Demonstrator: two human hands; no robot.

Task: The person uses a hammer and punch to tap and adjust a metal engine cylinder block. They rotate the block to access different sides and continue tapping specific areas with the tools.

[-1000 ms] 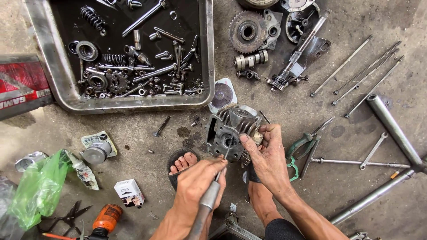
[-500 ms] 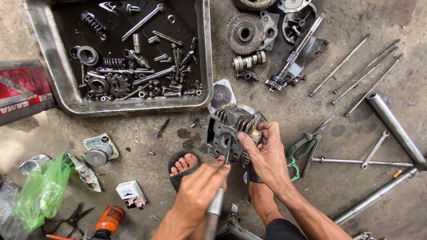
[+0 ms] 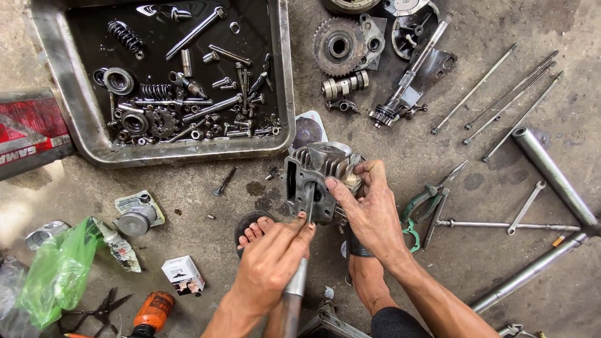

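1. Two bare hands work over a concrete floor [image 3: 438, 300] scattered with engine parts.
2. Far left, a green plastic bag [image 3: 53, 272] lies near the floor's lower left corner, with scissors [image 3: 100, 308] and an orange-handled tool [image 3: 149, 313] just below it.
3. Up from there, a steel tray [image 3: 69, 94] of dark oil fills the upper left corner and holds springs, bolts and small gears.
4. Below the tray sit a piston [image 3: 134, 219] on a printed card and a small white box [image 3: 183, 274].
5. Left hand [image 3: 270, 263]: clenched around a metal-shafted tool [image 3: 294, 288], whose thin tip touches the face of the cylinder head [image 3: 319, 181].
6. That finned grey cylinder head stands on the floor at the middle, just below the tray's right corner, and a sandalled foot [image 3: 256, 230] shows beside it.
7. Right hand [image 3: 369, 209]: grasping the cylinder head from its right side, with the fingers [image 3: 341, 194] curled over the edge.
8. Just right of that hand lie green-handled pliers [image 3: 432, 203].
9. Toward the upper edge rest a sprocket [image 3: 338, 45], a camshaft [image 3: 344, 84] and a geared shaft [image 3: 410, 72].
10. Far right, long thin rods [image 3: 513, 94] lie slantwise, a small wrench [image 3: 524, 208] lies below them, and a thick steel tube [image 3: 551, 178] reaches the right edge.
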